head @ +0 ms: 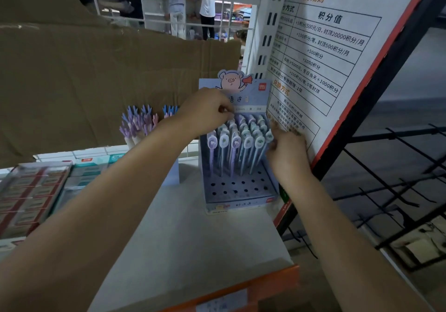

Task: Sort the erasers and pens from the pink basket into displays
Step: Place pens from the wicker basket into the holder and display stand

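A pale blue pen display with a pig cartoon on its back card stands on the white shelf. Its rear rows hold several pens with oval toppers; the front holes are empty. My left hand reaches over the back left row, fingertips pinched at the top of a pen there. My right hand is at the display's right side, fingers curled around the topper of the rightmost pen. The pink basket is out of view.
A second display with purple and blue antler-topped pens stands to the left. Boxed erasers lie stacked at the far left. Brown cardboard backs the shelf. A printed sign board leans at the right, with black wire racks beyond it.
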